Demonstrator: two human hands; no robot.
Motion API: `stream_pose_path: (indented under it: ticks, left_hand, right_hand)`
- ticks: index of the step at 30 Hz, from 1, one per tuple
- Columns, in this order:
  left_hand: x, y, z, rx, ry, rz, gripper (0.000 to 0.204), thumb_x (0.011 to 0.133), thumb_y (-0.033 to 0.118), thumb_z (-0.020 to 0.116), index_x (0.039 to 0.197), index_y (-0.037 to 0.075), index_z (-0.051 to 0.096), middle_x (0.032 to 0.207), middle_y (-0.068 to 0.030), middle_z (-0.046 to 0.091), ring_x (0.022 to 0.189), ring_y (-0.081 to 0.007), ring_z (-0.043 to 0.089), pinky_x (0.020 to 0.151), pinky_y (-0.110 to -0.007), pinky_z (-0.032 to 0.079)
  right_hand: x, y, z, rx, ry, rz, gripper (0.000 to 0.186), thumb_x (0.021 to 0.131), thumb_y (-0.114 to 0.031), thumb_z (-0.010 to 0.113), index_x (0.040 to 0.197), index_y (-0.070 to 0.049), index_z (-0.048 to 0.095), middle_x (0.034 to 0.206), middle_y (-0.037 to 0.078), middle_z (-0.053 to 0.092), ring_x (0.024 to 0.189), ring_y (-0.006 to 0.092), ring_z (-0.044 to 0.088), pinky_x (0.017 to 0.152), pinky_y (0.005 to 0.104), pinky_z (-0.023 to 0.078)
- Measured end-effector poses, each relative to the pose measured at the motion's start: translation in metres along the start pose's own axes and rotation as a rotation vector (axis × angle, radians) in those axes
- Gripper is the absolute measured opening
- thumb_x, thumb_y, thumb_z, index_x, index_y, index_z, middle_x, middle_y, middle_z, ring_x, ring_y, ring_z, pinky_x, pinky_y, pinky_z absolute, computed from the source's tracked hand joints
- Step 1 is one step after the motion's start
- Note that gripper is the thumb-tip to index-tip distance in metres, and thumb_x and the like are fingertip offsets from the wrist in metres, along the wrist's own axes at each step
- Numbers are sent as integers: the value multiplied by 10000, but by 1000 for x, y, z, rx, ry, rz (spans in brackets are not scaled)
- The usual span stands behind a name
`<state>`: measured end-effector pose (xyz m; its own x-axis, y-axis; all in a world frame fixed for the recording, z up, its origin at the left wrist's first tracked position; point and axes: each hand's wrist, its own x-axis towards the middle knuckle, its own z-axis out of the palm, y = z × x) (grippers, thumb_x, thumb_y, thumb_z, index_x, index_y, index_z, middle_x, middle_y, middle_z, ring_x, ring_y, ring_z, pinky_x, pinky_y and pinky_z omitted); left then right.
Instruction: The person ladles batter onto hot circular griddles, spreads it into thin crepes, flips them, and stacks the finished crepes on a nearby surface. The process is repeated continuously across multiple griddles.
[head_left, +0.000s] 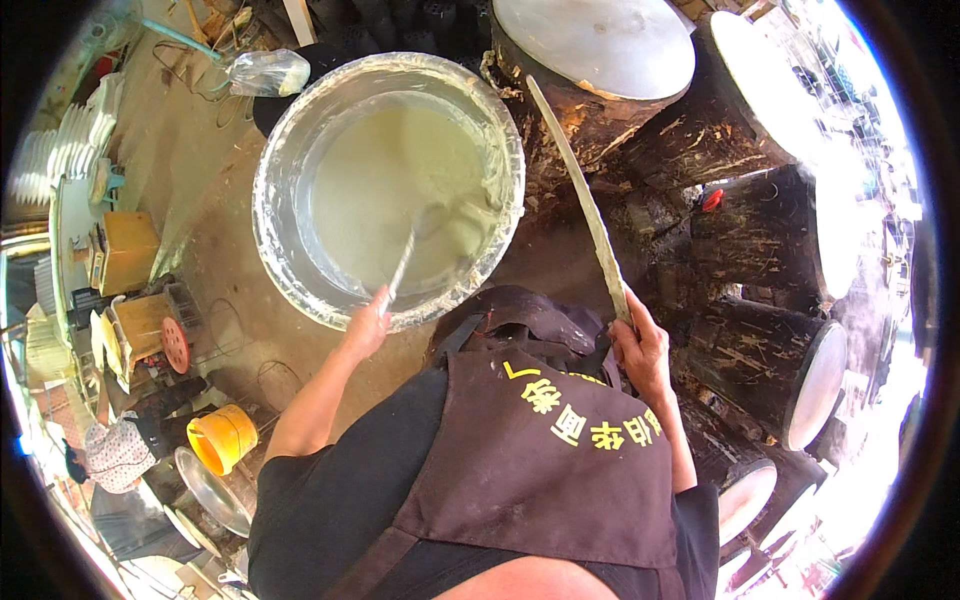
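My left hand (368, 325) is closed round the handle of a ladle (403, 258). The ladle's bowl dips into pale, creamy batter (370, 190) inside a big round tub (268, 215), whose rim is crusted with the same stuff. On the right, my right hand (641, 345) grips one end of a long, thin, slightly curved strip (580, 190), coated in pale residue. It points away from me, its far tip close to a round flat plate (600, 40) on a dark, flaking drum (570, 125).
More dark drums with round pale tops (815, 385) stand in a curve along the right. To the left are a yellow bucket (222, 438), brown boxes (128, 252) and a red wheel (175, 345). A clear plastic bag (268, 74) lies beyond the tub. Another person (118, 452) is at far left.
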<state>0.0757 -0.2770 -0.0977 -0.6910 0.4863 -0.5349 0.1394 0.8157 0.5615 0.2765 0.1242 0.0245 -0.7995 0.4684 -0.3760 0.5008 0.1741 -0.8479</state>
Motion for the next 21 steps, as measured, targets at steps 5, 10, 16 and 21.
stream_pose_path:
  ticks: [5,10,16,21]
  left_hand:
    - [37,15,-28,8,-9,237,579,916,119,517,1459,215,341,854,-212,650,715,-379,635,667,-418,508]
    - [121,-31,-20,496,97,399,652,932,159,493,1506,272,206,610,-78,565,519,-223,561,458,-378,437]
    - [15,58,-16,-925,-428,-463,540,974,232,496,1469,223,279,650,61,384,449,-26,348,329,-181,260]
    - [-50,87,23,-1832,-535,-481,506,1004,257,468,1471,205,279,671,43,366,446,-13,340,317,-157,259]
  right_hand:
    - [-5,0,20,-65,-18,44,515,867,-15,583,1368,-99,498,725,73,619,565,110,544,559,283,476]
    - [-2,3,26,-197,-26,-111,493,865,-50,598,1349,-106,518,749,122,624,557,141,582,588,303,492]
    - [-9,35,-11,-258,-232,-17,486,902,-38,544,1378,-122,490,697,43,602,543,83,533,509,260,468]
    - [-1,53,-28,-436,-399,-183,533,866,-4,558,1378,-121,474,744,177,642,601,258,632,627,339,521]
